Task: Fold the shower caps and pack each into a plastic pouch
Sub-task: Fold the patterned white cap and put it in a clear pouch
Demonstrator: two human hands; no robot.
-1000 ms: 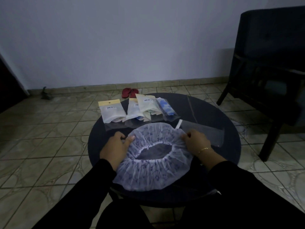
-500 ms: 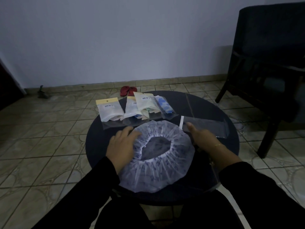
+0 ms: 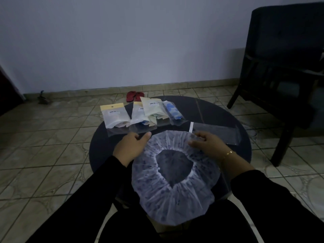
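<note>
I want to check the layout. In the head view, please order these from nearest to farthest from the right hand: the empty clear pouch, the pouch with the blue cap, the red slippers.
From the right hand:
1. Empty clear pouch, just beyond the fingers, on the table's right side.
2. Pouch with the blue cap, farther back, at the right end of the row.
3. Red slippers, on the floor behind the table.

Both hands, left hand [image 3: 130, 148] and right hand [image 3: 207, 145], on spread shower cap [image 3: 173, 190] atop round table [image 3: 219, 113].

Dim home room (tiled floor [image 3: 52, 155], dark armchair [image 3: 287, 58], red slippers [image 3: 135, 95]).
</note>
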